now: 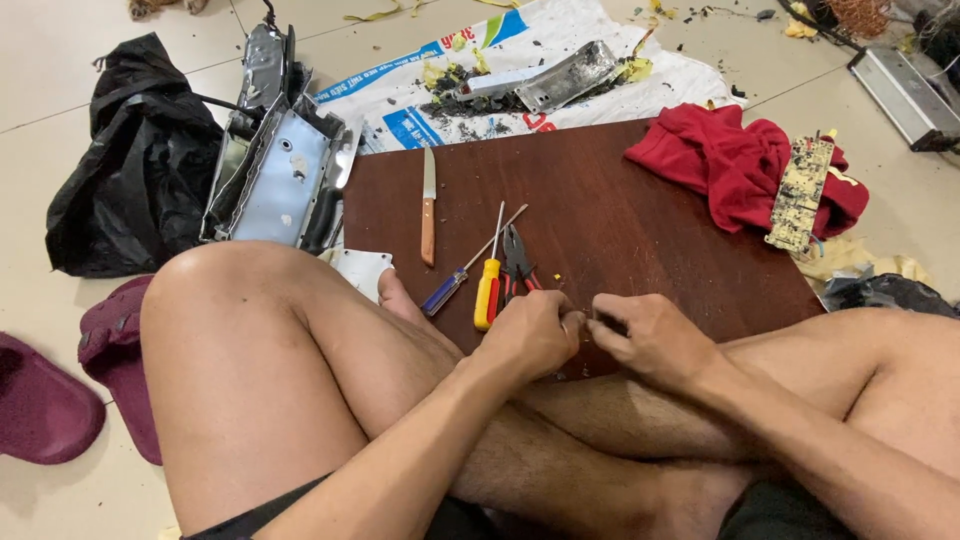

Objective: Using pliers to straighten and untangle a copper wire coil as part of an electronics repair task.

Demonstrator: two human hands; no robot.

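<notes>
I sit cross-legged on the floor with a dark brown wooden board [620, 215] in front of my legs. My left hand [532, 334] and my right hand [650, 335] meet at the board's near edge, both curled around a small dark part [603, 321] that is too small to identify. Just left of my left hand lie a yellow-handled screwdriver [488, 287], a blue-handled screwdriver [452, 282] and dark pliers with red grips [518, 262]. A knife with a wooden handle [428, 212] lies farther back on the board.
A red cloth [730, 165] with a circuit board [800, 192] on it sits at the board's right corner. A metal housing [278, 170] and black bag [130, 160] are at left, maroon slippers [60, 390] near my knee, and a printed sack with debris [540, 75] behind.
</notes>
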